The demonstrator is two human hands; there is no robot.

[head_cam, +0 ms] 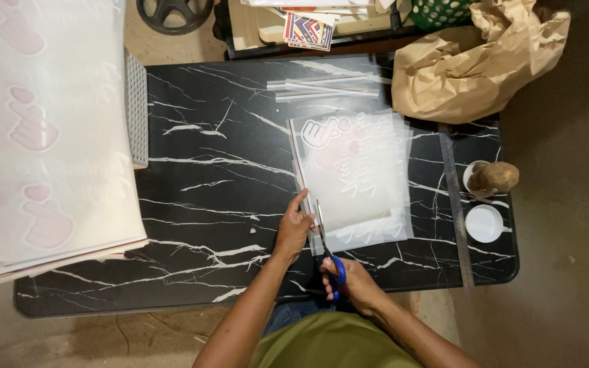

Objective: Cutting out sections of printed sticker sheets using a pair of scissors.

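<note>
Black marble table (226,191): left hand (294,228) presses translucent printed sheets (356,177), right hand (349,279) grips blue-handled scissors (327,245).

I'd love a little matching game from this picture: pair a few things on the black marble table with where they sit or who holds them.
Things:
1. scissors
2. crumpled brown paper bag
3. small white lid
4. stack of translucent printed sheets

Places:
A. far right corner of the table
B. in the right hand, blades at the sheets' left edge
C. near the right edge, beside a long ruler
D. middle of the table, steadied by the left hand

Pairs: 1-B, 2-A, 3-C, 4-D
</note>
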